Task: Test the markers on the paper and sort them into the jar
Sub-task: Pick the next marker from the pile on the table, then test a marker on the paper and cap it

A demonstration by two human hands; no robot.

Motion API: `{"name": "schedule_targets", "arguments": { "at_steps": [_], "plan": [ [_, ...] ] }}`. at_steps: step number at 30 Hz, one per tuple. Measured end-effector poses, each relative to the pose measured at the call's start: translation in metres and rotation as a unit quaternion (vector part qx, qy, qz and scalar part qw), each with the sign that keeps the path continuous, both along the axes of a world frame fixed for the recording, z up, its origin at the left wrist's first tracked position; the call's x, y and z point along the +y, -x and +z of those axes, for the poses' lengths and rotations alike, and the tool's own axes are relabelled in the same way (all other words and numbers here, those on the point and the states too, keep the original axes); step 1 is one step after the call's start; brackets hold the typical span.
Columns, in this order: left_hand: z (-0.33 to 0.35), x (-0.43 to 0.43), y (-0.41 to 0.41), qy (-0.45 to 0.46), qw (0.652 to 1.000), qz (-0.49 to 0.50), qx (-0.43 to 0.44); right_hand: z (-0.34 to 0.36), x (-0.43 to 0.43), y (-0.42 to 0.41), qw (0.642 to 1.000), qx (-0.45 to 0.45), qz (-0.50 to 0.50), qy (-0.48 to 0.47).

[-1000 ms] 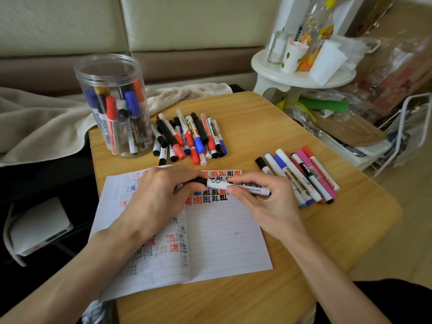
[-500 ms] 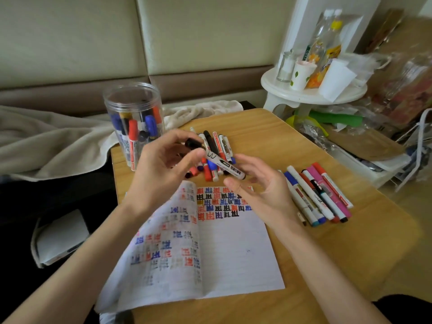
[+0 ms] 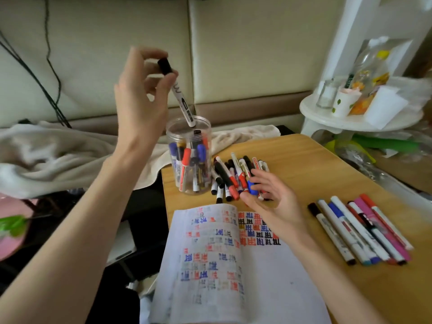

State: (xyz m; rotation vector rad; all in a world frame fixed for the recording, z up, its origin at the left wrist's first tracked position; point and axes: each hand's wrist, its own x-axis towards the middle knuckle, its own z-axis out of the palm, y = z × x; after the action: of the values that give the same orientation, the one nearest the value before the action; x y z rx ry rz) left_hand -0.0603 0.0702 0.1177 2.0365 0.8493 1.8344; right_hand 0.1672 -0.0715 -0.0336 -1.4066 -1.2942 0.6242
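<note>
My left hand [image 3: 140,99] pinches a black-capped white marker [image 3: 181,101] near its cap, cap up, with the lower end dipping into the mouth of the clear plastic jar [image 3: 187,183]. Several capped markers stand inside the jar. My right hand [image 3: 271,202] hovers with loosely spread fingers over the pile of markers [image 3: 231,178] just right of the jar, fingertips at a blue-capped one; whether it holds any is unclear. The open notebook [image 3: 233,265] with red, blue and black test marks lies at the table's near edge.
A second row of markers [image 3: 360,232] lies on the right of the wooden table [image 3: 315,169]. A beige blanket [image 3: 46,155] sits left of the table. A white stand [image 3: 350,118] with cups and a bottle is at the back right.
My left hand has lifted the black marker from the notebook up over the jar and turned it upright. My right hand let go of it and moved to the marker pile.
</note>
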Motion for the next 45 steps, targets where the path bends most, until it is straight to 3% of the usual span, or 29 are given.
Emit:
{"name": "schedule_targets", "arguments": {
  "at_steps": [5, 18, 24, 33, 40, 45],
  "plan": [
    [-0.027, 0.014, -0.002, 0.073, 0.995, 0.02, 0.071, -0.003, 0.006, -0.002, 1.0, 0.002, 0.001, -0.005],
    [-0.058, 0.014, 0.001, 0.037, 0.971, 0.052, 0.232, -0.014, 0.01, -0.002, 1.0, 0.004, -0.005, -0.004],
    [-0.079, 0.015, 0.01, 0.059, 0.934, 0.058, 0.348, -0.017, 0.012, -0.002, 1.0, 0.002, -0.005, 0.002],
    [-0.092, 0.006, 0.003, 0.017, 0.965, 0.035, 0.259, -0.023, 0.013, -0.004, 1.0, -0.008, -0.007, 0.006],
    [-0.101, -0.029, -0.015, -0.09, 0.973, 0.063, 0.203, -0.021, 0.007, -0.011, 0.999, 0.009, -0.029, 0.016],
    [-0.111, -0.051, -0.023, -0.023, 0.982, -0.041, 0.181, -0.018, 0.0, -0.018, 0.998, 0.006, -0.052, 0.029]
  ]
}}
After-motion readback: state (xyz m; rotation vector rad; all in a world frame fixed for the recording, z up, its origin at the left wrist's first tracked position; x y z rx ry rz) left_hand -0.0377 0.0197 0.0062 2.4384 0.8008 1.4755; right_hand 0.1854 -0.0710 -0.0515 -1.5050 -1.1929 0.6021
